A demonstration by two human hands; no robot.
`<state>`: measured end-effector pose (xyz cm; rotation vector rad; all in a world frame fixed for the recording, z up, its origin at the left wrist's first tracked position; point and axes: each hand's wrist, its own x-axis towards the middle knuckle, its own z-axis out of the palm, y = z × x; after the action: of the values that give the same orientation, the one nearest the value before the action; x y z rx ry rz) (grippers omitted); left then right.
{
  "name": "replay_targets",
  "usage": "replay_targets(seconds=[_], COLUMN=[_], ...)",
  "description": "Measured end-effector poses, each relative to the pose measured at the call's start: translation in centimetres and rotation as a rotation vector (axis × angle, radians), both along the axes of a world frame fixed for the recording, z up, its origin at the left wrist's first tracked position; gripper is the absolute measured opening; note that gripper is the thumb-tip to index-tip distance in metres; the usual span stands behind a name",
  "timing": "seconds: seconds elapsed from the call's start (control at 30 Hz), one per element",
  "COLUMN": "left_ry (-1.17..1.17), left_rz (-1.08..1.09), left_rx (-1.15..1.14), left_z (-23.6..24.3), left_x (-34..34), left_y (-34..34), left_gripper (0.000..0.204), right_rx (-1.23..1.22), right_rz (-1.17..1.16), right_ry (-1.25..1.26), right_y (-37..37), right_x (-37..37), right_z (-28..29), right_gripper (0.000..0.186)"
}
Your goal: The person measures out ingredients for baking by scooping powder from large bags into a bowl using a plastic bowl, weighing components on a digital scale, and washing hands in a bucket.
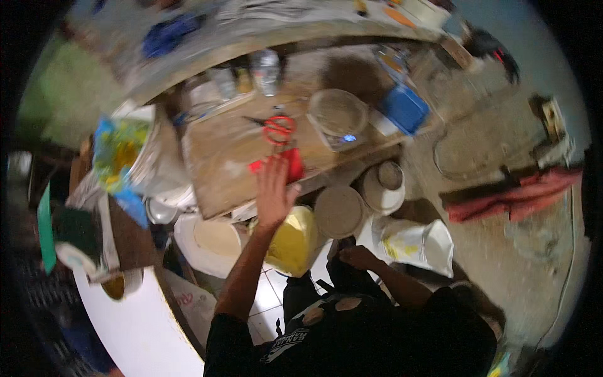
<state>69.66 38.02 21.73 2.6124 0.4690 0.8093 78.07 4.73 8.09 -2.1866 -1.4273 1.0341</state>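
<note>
My left hand [274, 191] reaches over the front edge of the wooden table, fingers stretched out flat. Its fingertips lie on or just above a flat red thing [294, 164], whose kind I cannot make out. Just beyond it rests a pair of scissors [278, 129] with orange-red handles, blades toward the left. Low by my lap, my right hand [359, 257] is closed; a dark shape [344, 244] shows at its fingers, too blurred to name. Below my left hand stands a tub with yellow powder [294, 242].
A kitchen scale [342, 139] bearing a round bowl [338, 112] stands on the table [220, 147], beside a blue container [405, 110]. Tubs [339, 210] line the table's front. A white bucket [414, 245] lies tilted at right. Bagged yellow packets [125, 147] stand left; a red cloth [515, 196] lies right.
</note>
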Motion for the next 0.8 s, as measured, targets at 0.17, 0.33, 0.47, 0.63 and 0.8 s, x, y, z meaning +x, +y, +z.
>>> replay_targets(seconds=[0.17, 0.33, 0.47, 0.63, 0.8], left_ry=[-0.034, -0.05, 0.012, 0.113, 0.205], left_rz=[0.271, 0.425, 0.465, 0.456, 0.504], left_rx=[-0.004, 0.145, 0.173, 0.175, 0.271], left_z=[-4.1, -4.7, -6.3, -8.8, -6.6], left_x=[6.4, 10.4, 10.3, 9.9, 9.2], left_y=[2.3, 0.8, 1.8, 3.1, 1.2], left_gripper=[0.068, 0.064, 0.066, 0.068, 0.062], right_rx=[-0.121, -0.002, 0.229, 0.095, 0.153], right_rz=[-0.522, -0.839, -1.081, -1.622, -2.064], right_ry=[0.274, 0.389, 0.462, 0.386, 0.682], right_y=[-8.4, -15.0, -15.7, -19.2, -15.4], right_x=[6.0, 13.3, 17.8, 24.1, 29.3], right_z=[-11.7, -27.5, -36.4, -44.6, -40.8], right_gripper=[0.031, 0.023, 0.021, 0.046, 0.062])
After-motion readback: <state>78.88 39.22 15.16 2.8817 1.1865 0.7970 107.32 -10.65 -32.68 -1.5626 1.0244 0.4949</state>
